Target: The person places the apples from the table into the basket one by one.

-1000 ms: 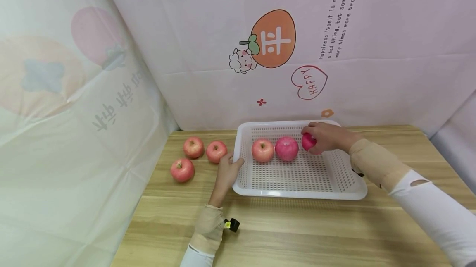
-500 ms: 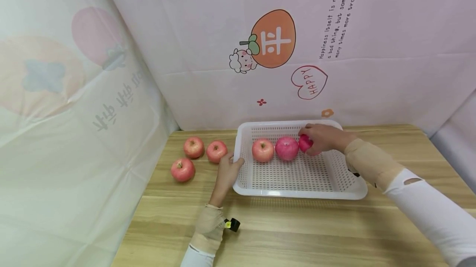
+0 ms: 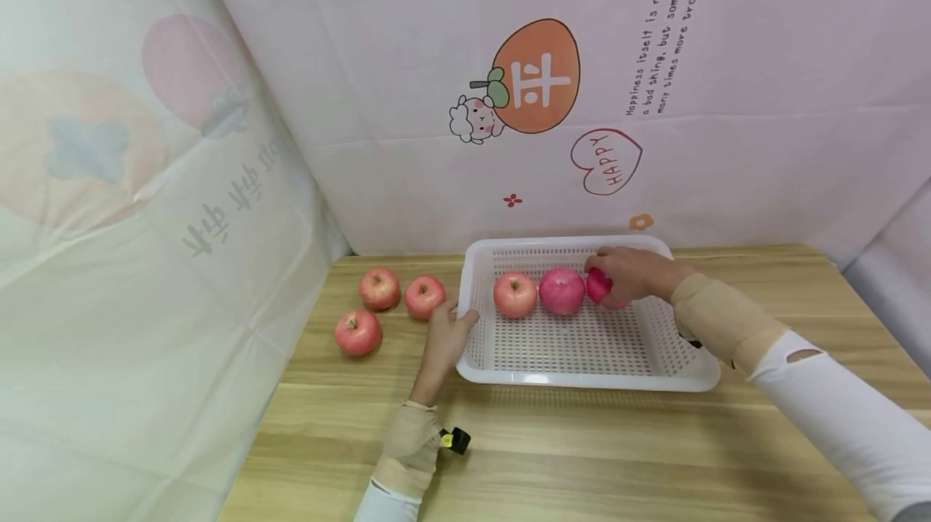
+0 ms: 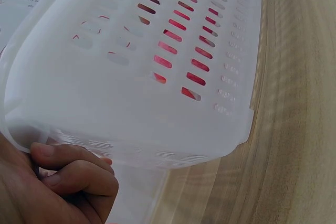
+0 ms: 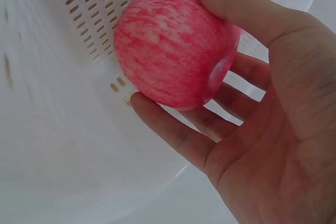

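Observation:
My right hand (image 3: 634, 273) grips a deep pink apple (image 3: 599, 285) inside the white perforated basket (image 3: 582, 381). In the right wrist view the thumb lies across the top of that apple (image 5: 173, 48) and the fingers curl beneath it. To its left in the basket sit a pink apple (image 3: 562, 291) and a paler red apple (image 3: 515, 295), in a row. My left hand (image 3: 445, 338) holds the basket's left rim, with the thumb over the edge. Seen from the left wrist, curled fingers (image 4: 79, 177) lie under the rim against the outer wall.
Left of the basket, three apples rest on the wooden table (image 3: 553, 457): one at the back (image 3: 380, 288), one beside my left hand (image 3: 425, 296) and one nearer the front (image 3: 358, 333). A printed white cloth (image 3: 407, 183) hangs behind the table, another along the left.
My right hand has shifted slightly left with its apple, bringing it up close to the middle apple. The left hand stays on the basket rim.

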Demonstrator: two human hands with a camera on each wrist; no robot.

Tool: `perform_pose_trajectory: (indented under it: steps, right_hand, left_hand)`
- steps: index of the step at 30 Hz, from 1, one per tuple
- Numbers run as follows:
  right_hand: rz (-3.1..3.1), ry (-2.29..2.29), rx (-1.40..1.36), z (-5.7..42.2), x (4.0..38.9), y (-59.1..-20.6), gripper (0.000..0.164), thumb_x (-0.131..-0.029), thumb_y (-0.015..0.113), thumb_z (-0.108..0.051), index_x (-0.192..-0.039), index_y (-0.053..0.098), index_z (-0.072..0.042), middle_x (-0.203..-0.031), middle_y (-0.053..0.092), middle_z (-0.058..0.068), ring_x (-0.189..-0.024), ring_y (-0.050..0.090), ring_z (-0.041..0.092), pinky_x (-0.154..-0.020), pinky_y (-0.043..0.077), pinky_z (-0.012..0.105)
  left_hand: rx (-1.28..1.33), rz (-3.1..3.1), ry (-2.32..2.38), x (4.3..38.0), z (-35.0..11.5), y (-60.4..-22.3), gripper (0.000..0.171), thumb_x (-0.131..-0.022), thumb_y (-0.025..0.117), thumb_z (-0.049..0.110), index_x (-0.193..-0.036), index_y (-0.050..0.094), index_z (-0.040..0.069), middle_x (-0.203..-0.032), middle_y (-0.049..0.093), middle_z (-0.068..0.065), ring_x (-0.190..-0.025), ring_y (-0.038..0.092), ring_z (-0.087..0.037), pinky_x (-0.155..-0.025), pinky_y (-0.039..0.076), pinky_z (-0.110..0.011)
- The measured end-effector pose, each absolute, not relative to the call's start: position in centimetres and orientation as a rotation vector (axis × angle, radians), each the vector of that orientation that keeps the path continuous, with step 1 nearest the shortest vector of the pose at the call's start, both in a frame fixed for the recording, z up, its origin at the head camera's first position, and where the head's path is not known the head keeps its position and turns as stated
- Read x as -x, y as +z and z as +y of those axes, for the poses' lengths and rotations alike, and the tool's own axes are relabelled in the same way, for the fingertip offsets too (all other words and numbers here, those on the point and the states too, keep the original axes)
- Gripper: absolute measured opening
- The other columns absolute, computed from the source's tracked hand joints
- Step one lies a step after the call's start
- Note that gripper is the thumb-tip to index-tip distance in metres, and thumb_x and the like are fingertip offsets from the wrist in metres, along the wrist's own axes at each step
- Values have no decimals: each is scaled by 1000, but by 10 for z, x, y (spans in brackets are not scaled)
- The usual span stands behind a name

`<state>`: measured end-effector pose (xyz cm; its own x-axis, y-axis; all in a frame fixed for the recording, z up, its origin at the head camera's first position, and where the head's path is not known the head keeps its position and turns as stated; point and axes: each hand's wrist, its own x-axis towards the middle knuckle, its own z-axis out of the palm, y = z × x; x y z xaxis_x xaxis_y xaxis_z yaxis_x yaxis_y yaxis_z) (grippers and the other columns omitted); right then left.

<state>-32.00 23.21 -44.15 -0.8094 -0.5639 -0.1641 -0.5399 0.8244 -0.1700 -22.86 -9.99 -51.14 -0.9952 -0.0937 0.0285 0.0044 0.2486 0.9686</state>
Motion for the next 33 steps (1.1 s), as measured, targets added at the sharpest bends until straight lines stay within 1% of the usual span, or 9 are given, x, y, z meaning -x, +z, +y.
perform_pose_trajectory:
  steps: [8,15,22,27,33]
  right_hand:
    - [2795,-171,842,233,321,-445,63,-79,91,-24,-135,66,-8,-133,64,20,-110,63,32,-95,60,53]
    - [2782,-142,811,231,319,-444,66,-77,91,-23,-137,66,-9,-139,60,22,-114,61,35,-95,60,54]
    - [2799,-99,830,231,318,-446,65,-77,90,-23,-136,66,-9,-136,60,20,-115,60,36,-93,59,55]
    - [2812,-69,836,230,320,-450,65,-77,91,-24,-136,66,-10,-134,61,18,-120,58,37,-93,60,57]
    - [2820,-73,820,230,318,-449,66,-76,91,-22,-136,66,-10,-137,61,19,-122,57,38,-94,59,57]
  left_hand:
    - [-109,-2425,-1866,229,-99,-510,41,-97,63,13,-132,66,-8,-110,76,-33,-97,79,-40,-74,66,-42]
    - [-110,-2420,-1871,228,-99,-510,41,-97,64,13,-131,65,-9,-111,76,-32,-96,79,-38,-75,66,-42]
    - [-110,-2424,-1880,228,-100,-510,41,-97,63,13,-131,65,-9,-109,76,-31,-94,79,-37,-73,66,-42]
    - [-107,-2420,-1886,227,-100,-510,41,-97,63,13,-132,66,-9,-108,76,-31,-93,79,-37,-73,67,-42]
    - [-97,-2417,-1882,227,-100,-510,41,-97,63,12,-132,65,-9,-107,77,-31,-93,79,-37,-73,67,-43]
